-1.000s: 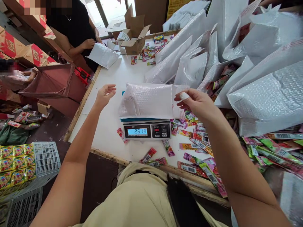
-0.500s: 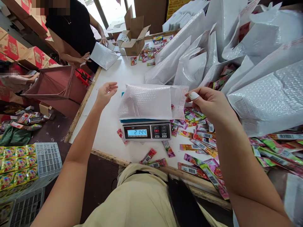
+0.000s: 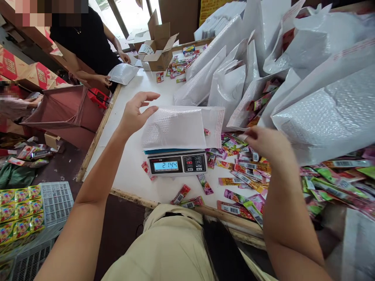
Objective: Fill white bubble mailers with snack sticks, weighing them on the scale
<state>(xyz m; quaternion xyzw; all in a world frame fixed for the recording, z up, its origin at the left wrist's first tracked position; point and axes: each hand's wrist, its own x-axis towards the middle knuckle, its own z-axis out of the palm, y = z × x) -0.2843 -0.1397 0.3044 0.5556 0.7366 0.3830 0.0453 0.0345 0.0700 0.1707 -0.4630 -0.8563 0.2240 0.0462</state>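
A white bubble mailer (image 3: pixel 175 127) lies flat on a digital scale (image 3: pixel 195 164), whose lit display reads 214.4. A bit of a coloured packet shows at the mailer's mouth on the right. My left hand (image 3: pixel 136 113) hovers at the mailer's upper left corner, thumb and fingers apart, holding nothing. Over the scattered snack stick packets (image 3: pixel 234 180), to the right of the scale, is my right hand (image 3: pixel 271 150), blurred and with fingers bent. A white wrap covers its thumb. Whether it holds a packet cannot be made out.
Filled white mailers (image 3: pixel 319 93) stand crowded along the right side. At the far end are an open carton (image 3: pixel 158 58) and more packets. A co-worker (image 3: pixel 84 50) handles another mailer (image 3: pixel 123 73) at the left table edge. Plastic crates (image 3: pixel 57 203) stand at lower left.
The display fell from 261.8 to 214.4. My right hand left the mailer's open end and moved right and down to the packets. My left hand came closer to the mailer's upper left corner.
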